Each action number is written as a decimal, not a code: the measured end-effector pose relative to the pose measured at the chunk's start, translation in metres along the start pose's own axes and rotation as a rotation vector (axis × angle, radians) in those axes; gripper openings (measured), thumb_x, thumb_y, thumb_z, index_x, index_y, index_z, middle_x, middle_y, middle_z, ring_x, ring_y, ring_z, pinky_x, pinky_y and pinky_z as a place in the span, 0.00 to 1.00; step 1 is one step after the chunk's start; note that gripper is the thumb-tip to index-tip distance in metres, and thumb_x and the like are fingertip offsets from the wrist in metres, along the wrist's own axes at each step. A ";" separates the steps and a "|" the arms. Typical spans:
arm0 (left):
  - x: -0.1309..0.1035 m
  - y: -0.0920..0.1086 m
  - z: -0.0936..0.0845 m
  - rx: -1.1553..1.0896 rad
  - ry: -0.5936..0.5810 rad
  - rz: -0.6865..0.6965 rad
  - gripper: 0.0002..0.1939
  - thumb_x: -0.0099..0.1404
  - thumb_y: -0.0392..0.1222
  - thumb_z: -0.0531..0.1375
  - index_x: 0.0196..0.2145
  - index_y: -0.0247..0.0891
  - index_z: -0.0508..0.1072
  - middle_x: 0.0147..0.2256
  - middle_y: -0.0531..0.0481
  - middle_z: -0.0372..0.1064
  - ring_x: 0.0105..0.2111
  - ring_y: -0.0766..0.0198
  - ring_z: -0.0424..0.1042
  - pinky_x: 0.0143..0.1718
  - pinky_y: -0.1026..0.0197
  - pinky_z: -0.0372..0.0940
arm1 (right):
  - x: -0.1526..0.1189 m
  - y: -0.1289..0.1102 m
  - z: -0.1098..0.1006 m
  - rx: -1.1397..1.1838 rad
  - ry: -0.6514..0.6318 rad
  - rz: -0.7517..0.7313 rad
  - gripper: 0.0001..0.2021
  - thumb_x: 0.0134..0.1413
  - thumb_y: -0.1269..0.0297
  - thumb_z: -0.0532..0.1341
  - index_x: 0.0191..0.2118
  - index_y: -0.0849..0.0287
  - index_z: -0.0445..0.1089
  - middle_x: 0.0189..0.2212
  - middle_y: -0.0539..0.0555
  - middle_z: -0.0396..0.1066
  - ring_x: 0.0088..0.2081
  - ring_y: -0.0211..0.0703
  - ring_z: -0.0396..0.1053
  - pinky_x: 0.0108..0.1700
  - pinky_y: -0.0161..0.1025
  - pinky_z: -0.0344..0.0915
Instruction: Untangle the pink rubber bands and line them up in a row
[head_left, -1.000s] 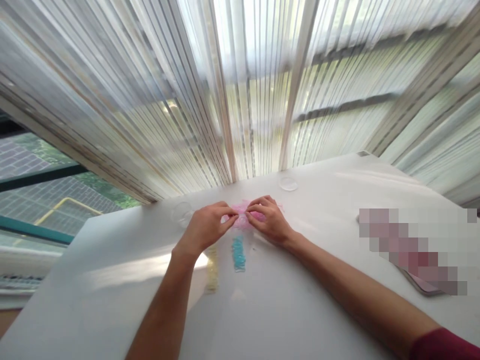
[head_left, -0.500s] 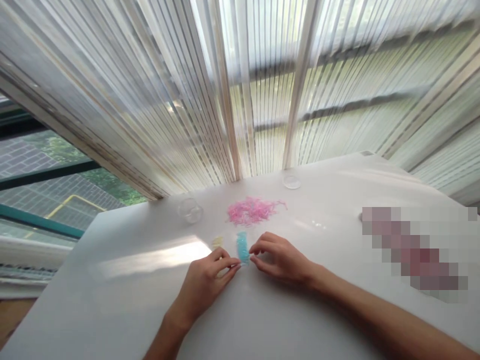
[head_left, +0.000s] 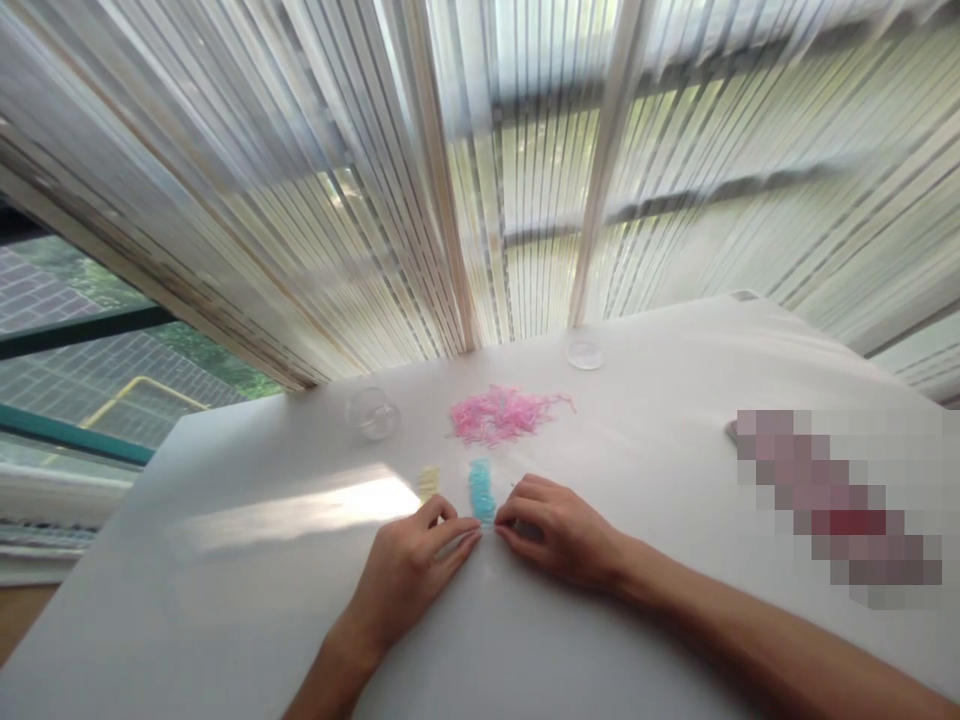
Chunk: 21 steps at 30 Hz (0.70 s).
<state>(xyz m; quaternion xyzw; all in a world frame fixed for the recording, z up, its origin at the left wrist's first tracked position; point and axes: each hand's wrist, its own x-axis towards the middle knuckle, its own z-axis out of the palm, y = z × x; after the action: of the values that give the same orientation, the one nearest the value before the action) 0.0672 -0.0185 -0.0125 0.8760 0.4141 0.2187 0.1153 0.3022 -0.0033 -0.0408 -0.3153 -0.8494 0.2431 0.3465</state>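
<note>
My left hand (head_left: pixel 424 560) is closed in a pinch at the near end of a column of small blue stick-like pieces (head_left: pixel 481 490). Across from it, my right hand (head_left: pixel 559 530) is also pinched, its fingertips close to the same end. A thin pale piece (head_left: pixel 487 525) shows between the two sets of fingertips, too small to make out clearly. Just beyond my left knuckles lies a short column of yellow pieces (head_left: pixel 429 482), partly hidden by the hand. Farther back is a loose pile of pink pieces (head_left: pixel 506 415).
Two clear round dishes or lids (head_left: pixel 373 415) overlap at the back left of the white table (head_left: pixel 247 620). Another clear round lid (head_left: pixel 585 355) lies near the far edge. A blurred-out object (head_left: pixel 840 505) is at right. Striped curtains (head_left: pixel 360 200) hang behind the table.
My right fingertips have come down and closed in toward the near end of the blue column. My left hand stays almost in place. The view has shifted slightly.
</note>
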 end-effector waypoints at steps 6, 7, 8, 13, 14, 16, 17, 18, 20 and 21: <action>0.000 0.000 -0.001 -0.010 0.034 0.003 0.09 0.70 0.41 0.58 0.42 0.41 0.79 0.32 0.52 0.71 0.27 0.69 0.72 0.30 0.67 0.67 | 0.000 0.001 0.002 -0.001 0.034 -0.005 0.05 0.60 0.71 0.60 0.38 0.59 0.74 0.31 0.54 0.73 0.34 0.42 0.67 0.36 0.36 0.65; 0.000 0.000 -0.001 -0.009 0.032 0.004 0.09 0.70 0.41 0.58 0.42 0.42 0.79 0.33 0.52 0.71 0.27 0.69 0.72 0.29 0.67 0.67 | 0.001 0.001 0.002 0.001 0.040 -0.009 0.05 0.60 0.72 0.60 0.38 0.59 0.74 0.31 0.54 0.73 0.34 0.41 0.67 0.36 0.36 0.65; 0.000 0.000 -0.001 -0.007 0.027 0.003 0.09 0.70 0.41 0.59 0.43 0.42 0.79 0.33 0.52 0.71 0.27 0.69 0.72 0.29 0.67 0.67 | 0.001 0.001 0.002 0.004 0.047 -0.012 0.05 0.60 0.72 0.60 0.38 0.59 0.74 0.30 0.53 0.73 0.34 0.41 0.68 0.36 0.36 0.65; 0.000 0.002 0.001 0.005 0.033 -0.003 0.09 0.70 0.41 0.58 0.42 0.41 0.79 0.33 0.51 0.71 0.28 0.68 0.72 0.30 0.67 0.67 | 0.002 0.000 0.002 0.000 0.085 0.017 0.05 0.60 0.71 0.60 0.37 0.59 0.74 0.29 0.54 0.73 0.32 0.41 0.68 0.35 0.36 0.66; 0.001 0.002 0.001 0.006 0.035 -0.005 0.09 0.70 0.41 0.58 0.42 0.41 0.79 0.33 0.51 0.71 0.28 0.68 0.72 0.30 0.67 0.67 | 0.002 0.000 0.002 -0.003 0.090 0.025 0.05 0.60 0.71 0.60 0.36 0.59 0.74 0.29 0.54 0.73 0.32 0.41 0.68 0.35 0.36 0.66; 0.001 0.004 0.001 0.006 0.035 -0.011 0.10 0.70 0.41 0.57 0.41 0.40 0.79 0.32 0.51 0.72 0.27 0.68 0.72 0.30 0.67 0.68 | 0.002 -0.001 0.003 -0.002 0.092 0.032 0.05 0.60 0.71 0.60 0.36 0.58 0.74 0.29 0.54 0.73 0.32 0.41 0.68 0.35 0.36 0.67; 0.002 0.004 0.001 0.005 0.034 -0.014 0.10 0.70 0.41 0.57 0.40 0.40 0.79 0.32 0.51 0.72 0.27 0.68 0.72 0.30 0.67 0.68 | 0.002 -0.001 0.002 0.002 0.089 0.035 0.05 0.60 0.71 0.60 0.37 0.58 0.74 0.29 0.54 0.73 0.32 0.41 0.69 0.35 0.36 0.67; 0.002 0.005 0.001 0.005 0.032 -0.017 0.10 0.70 0.40 0.57 0.40 0.40 0.79 0.32 0.51 0.71 0.27 0.68 0.72 0.30 0.67 0.68 | 0.002 -0.001 0.002 0.007 0.085 0.035 0.05 0.60 0.71 0.60 0.37 0.58 0.74 0.30 0.54 0.73 0.32 0.41 0.69 0.35 0.36 0.67; 0.002 0.005 0.000 0.003 0.028 -0.021 0.09 0.69 0.39 0.57 0.39 0.40 0.79 0.31 0.51 0.72 0.27 0.68 0.72 0.30 0.67 0.67 | 0.002 -0.002 0.002 0.018 0.067 0.028 0.06 0.60 0.71 0.60 0.37 0.58 0.74 0.30 0.54 0.74 0.33 0.41 0.69 0.35 0.36 0.67; 0.002 0.005 0.000 0.003 0.026 -0.023 0.09 0.69 0.38 0.58 0.38 0.40 0.79 0.32 0.51 0.72 0.27 0.68 0.72 0.30 0.67 0.67 | 0.002 -0.002 0.002 0.018 0.057 0.023 0.06 0.60 0.71 0.60 0.37 0.57 0.74 0.30 0.54 0.74 0.33 0.41 0.69 0.36 0.36 0.67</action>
<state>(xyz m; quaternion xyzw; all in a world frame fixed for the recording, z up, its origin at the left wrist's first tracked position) 0.0723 -0.0200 -0.0098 0.8684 0.4260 0.2280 0.1110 0.2991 -0.0039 -0.0395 -0.3289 -0.8333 0.2454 0.3705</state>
